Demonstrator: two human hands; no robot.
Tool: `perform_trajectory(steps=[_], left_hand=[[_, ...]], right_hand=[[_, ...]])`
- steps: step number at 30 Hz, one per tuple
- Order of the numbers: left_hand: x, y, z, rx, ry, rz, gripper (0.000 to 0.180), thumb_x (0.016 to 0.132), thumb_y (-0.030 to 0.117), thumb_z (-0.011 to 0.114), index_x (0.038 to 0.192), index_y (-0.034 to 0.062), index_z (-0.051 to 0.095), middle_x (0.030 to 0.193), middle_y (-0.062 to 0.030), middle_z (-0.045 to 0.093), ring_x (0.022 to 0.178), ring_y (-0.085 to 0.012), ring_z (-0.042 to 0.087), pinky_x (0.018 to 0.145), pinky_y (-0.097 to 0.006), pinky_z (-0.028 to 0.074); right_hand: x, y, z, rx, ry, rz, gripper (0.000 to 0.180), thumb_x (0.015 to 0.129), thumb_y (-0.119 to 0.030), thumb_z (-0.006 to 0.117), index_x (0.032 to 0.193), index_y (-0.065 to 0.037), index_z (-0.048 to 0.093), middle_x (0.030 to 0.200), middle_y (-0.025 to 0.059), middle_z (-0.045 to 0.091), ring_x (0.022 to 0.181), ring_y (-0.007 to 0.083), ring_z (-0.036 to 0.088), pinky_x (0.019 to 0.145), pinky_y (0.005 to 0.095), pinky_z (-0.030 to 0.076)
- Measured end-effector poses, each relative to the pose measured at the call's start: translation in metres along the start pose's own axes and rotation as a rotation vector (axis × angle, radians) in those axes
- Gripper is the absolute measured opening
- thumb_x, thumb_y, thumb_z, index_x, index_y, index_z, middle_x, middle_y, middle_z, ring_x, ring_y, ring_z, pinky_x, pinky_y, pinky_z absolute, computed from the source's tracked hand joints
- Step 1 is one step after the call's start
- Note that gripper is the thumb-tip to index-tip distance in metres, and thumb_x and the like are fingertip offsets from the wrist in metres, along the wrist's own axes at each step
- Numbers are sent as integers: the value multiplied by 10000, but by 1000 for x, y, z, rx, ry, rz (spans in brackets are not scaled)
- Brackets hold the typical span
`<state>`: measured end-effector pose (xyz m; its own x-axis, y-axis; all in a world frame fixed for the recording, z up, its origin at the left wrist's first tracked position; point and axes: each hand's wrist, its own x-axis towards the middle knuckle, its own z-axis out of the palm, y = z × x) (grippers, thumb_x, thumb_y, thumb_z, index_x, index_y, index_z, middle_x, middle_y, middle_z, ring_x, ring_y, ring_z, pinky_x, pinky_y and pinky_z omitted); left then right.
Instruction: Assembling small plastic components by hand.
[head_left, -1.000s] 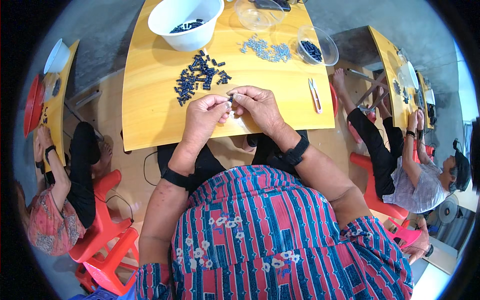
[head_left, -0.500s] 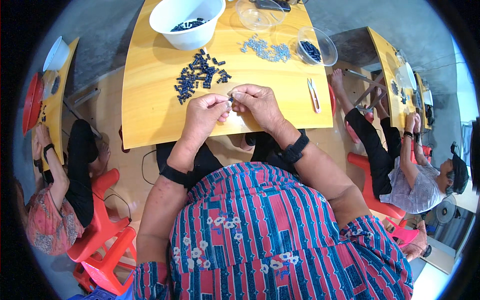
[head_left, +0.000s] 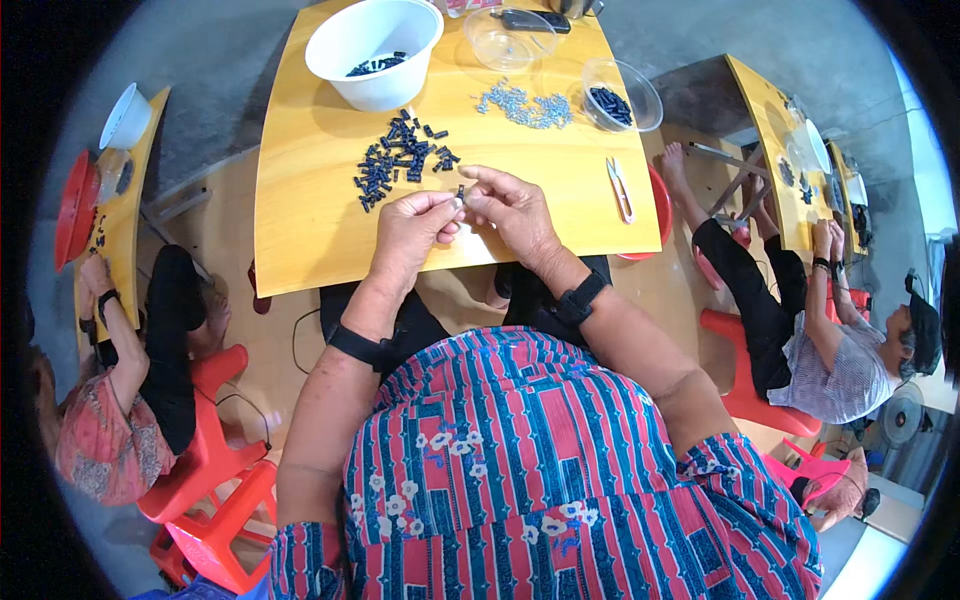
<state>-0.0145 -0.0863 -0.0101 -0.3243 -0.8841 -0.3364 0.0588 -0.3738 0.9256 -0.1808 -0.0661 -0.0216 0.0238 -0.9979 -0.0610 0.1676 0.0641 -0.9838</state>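
Note:
Above the near part of the table, my left hand (head_left: 412,228) pinches a small black plastic piece (head_left: 460,192) between thumb and forefinger. My right hand (head_left: 512,210) meets it from the other side. The right thumb and curled fingers close on the piece, while the forefinger is lifted away and points left. Fingertips cover most of the piece, so its exact shape is hidden. Just beyond my hands lies a loose pile of short black tube-like pieces (head_left: 400,155). Small clear plastic pieces (head_left: 525,107) are scattered to the right of that pile.
A white tub (head_left: 330,60) with black pieces stands at the back left. At the far right are a clear bowl (head_left: 650,108) of black pieces and another clear bowl (head_left: 500,52). Thread snips (head_left: 620,190) lie near the right edge. People work at tables on both sides.
The right forefinger has lifted off the black piece, which now shows more between my hands. The view has shifted slightly. The piles and bowls look the same.

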Motion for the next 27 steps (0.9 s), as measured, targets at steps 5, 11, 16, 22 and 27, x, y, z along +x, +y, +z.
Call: perform_trajectory(steps=[5, 11, 16, 22, 27], left_hand=[[-2, -1, 1, -31, 26, -15, 148, 911, 137, 628, 987, 22, 681, 815, -3, 645, 660, -52, 553, 611, -190, 479], [-1, -3, -2, -54, 32, -11, 176, 880, 160, 664, 965, 11, 700, 770, -9, 645, 645, -57, 570, 595, -190, 483], [-1, 2, 1, -47, 25, -44, 169, 886, 157, 655, 965, 12, 693, 780, -11, 645, 646, -59, 565, 603, -192, 484], [0, 2, 0, -10, 24, -80, 153, 897, 126, 635, 975, 4, 684, 794, -22, 652, 646, -61, 569, 597, -190, 485], [0, 3, 1, -11, 0, -70, 165, 897, 119, 634, 978, -18, 678, 803, -35, 657, 646, -68, 572, 599, -195, 489]], right_hand=[[-3, 14, 1, -221, 28, -235, 398, 781, 8, 721, 1160, -94, 658, 829, -6, 569, 717, 53, 555, 664, 198, 493], [-10, 1, 11, -313, 52, -239, 412, 761, -12, 741, 1154, -102, 654, 825, 16, 572, 715, 69, 567, 668, 206, 494], [-9, 6, 8, -415, 81, -315, 395, 751, -13, 742, 1128, -92, 649, 811, 52, 586, 697, 106, 583, 660, 226, 499], [-11, 2, 11, -545, 101, -342, 338, 742, -21, 728, 1066, -57, 640, 785, 69, 577, 685, 172, 586, 636, 283, 496], [-11, 4, 12, -624, 98, -449, 330, 766, -13, 716, 1079, -61, 627, 840, 69, 579, 731, 160, 608, 657, 255, 512]])
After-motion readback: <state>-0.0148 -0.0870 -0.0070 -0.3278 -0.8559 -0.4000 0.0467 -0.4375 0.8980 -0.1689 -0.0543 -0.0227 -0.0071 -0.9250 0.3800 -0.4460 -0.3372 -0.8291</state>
